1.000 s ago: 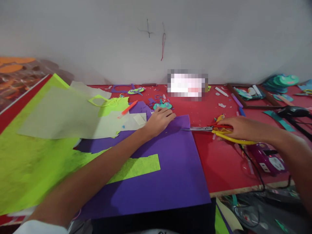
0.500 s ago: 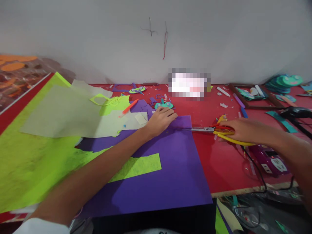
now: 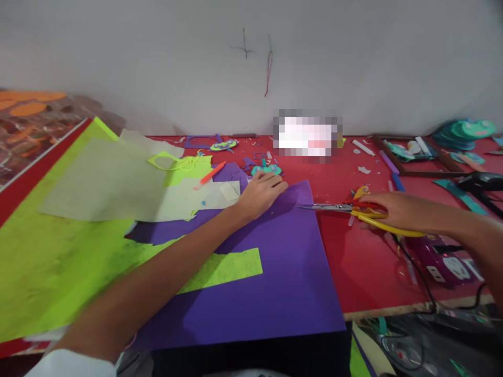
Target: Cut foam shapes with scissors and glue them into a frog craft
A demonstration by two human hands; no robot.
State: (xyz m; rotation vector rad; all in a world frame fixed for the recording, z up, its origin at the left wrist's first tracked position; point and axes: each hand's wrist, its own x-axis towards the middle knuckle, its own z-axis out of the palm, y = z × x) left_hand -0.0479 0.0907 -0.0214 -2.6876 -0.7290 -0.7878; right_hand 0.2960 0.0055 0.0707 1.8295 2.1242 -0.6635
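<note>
My left hand (image 3: 261,195) rests at the far part of a large purple craft sheet (image 3: 283,277), its fingers curled onto the sheet; the thumb side is hidden. Beside it, the sheet's far right corner is slightly raised. My right hand (image 3: 401,208) is closed around scissors (image 3: 332,207) with red and yellow handles. Their blades reach leftward over the sheet's right edge, tips lying on the purple. A lime green strip (image 3: 236,267) lies on the sheet under my left forearm. Just beyond my left fingers sits a teal cutout (image 3: 267,169) with eye-like spots.
Pale sheets (image 3: 98,178) and lime green sheets (image 3: 47,272) cover the left side of the red table (image 3: 353,272). An orange pen (image 3: 210,175) lies on them. At right are a purple device (image 3: 442,264) with a cable, a brown frame (image 3: 424,172) and stacked teal cutouts (image 3: 463,133).
My right hand and the scissors have shifted slightly right, and the blades appear farther apart. The sheet's far right corner has lifted a little. My left hand stays on the sheet.
</note>
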